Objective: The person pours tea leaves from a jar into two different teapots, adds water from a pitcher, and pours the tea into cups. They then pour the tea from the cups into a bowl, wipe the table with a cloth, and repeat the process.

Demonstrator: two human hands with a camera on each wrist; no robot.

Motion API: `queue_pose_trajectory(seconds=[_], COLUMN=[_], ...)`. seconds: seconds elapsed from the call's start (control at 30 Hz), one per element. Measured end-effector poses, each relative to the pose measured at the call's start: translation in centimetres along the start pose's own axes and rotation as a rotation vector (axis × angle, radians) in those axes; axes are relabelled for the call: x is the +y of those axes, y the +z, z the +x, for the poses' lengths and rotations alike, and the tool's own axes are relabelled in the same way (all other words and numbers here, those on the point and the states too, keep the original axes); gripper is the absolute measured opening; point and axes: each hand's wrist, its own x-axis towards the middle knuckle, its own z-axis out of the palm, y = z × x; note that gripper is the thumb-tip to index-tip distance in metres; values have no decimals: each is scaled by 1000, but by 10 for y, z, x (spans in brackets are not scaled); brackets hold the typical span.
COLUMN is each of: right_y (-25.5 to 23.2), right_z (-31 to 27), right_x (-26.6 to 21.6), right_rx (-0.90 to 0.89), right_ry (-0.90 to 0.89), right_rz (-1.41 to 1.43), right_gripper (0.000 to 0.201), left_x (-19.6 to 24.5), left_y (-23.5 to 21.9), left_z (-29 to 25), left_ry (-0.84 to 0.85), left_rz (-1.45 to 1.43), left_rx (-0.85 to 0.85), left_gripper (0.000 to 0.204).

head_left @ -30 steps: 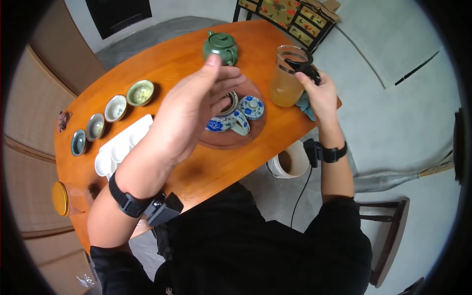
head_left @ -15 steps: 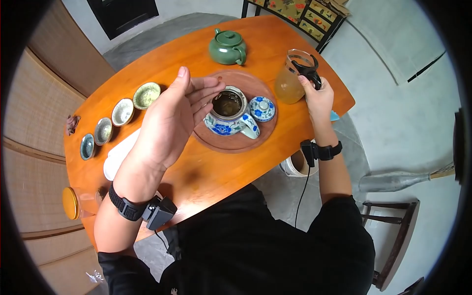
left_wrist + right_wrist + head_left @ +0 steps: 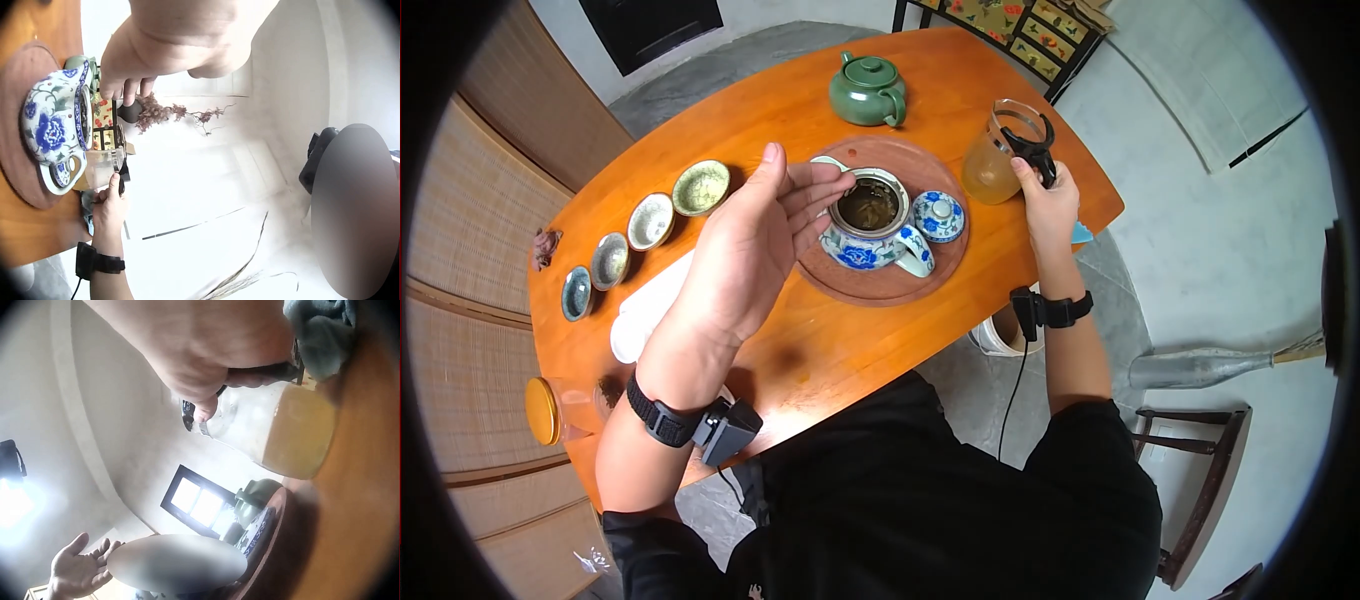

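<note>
My right hand [image 3: 1050, 205] grips the black handle of a glass jug [image 3: 990, 170] part-filled with yellowish liquid. The jug is upright, its base close to the table top, in the right wrist view. To the left, my left hand [image 3: 745, 245] is held up with straight fingers and the thumb apart, nothing in it. Its fingertips overlap the near-left rim of a blue-and-white teapot [image 3: 860, 250] in the head view. That teapot is uncovered, with dark liquid and leaves inside, and sits on a round brown board [image 3: 855, 290]. Its lid [image 3: 940, 215] lies beside it on the board.
Beyond the board stands a green teapot [image 3: 868, 92]. Several small bowls [image 3: 650, 222] line the left side, near a white tray [image 3: 650, 305] and a yellow-lidded jar [image 3: 542, 410]. Below the table's right edge is a white bucket [image 3: 1000, 345]. A blue cloth [image 3: 1082, 233] lies behind the right wrist.
The left hand has shifted left, uncovering the blue-and-white teapot's mouth in the head view. The whole head view has tilted slightly. Over the last half second, both hands barely move.
</note>
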Motion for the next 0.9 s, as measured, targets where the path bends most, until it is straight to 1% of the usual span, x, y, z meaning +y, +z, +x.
queue_pose_trajectory(seconds=[0.07, 0.17, 0.2, 0.27, 0.3, 0.4, 0.5, 0.63, 0.73, 0.83, 0.9], right_y=[-1, 1, -1, -2, -8, -2, 21, 33, 39, 44, 45], right_z=[-4, -5, -8, -28, -37, -66, -71, -63, -59, -56, -52], right_x=[-4, 0, -2, -38, -35, -58, -56, -42, -32, -34, -42], right_rx=[-21, 7, 134, 384, 360, -77, -306, -503, -584, -599, -556], right_ry=[29, -31, -159, -414, -347, -282, -377, -442, -397, -288, -284], right_rz=[-26, 110, 16, -175, -112, -244, -323, -439, -468, -478, -521], right_gripper=[31, 32, 30, 27, 21, 22, 27, 31, 26, 23, 21], left_x=[-1, -3, -3, -3, -3, -9, -12, -8, -5, -1, 1], left_y=[-1, 0, 0, 1, 2, 0, 3, 3, -2, -4, -7], left_z=[0, 0, 0, -1, -2, -1, 0, -3, -5, -7, -6], left_ry=[1, 8, 11, 10, 12, 11, 41, 7, 16, 21, 21], left_rz=[3, 36, 52, 85, 97, 78, 38, -5, -18, -44, -55], left_rx=[0, 26, 38, 50, 59, 100, 171, 219, 235, 265, 276], left_gripper=[58, 63, 66, 66, 66, 68, 70, 70, 68, 67, 66])
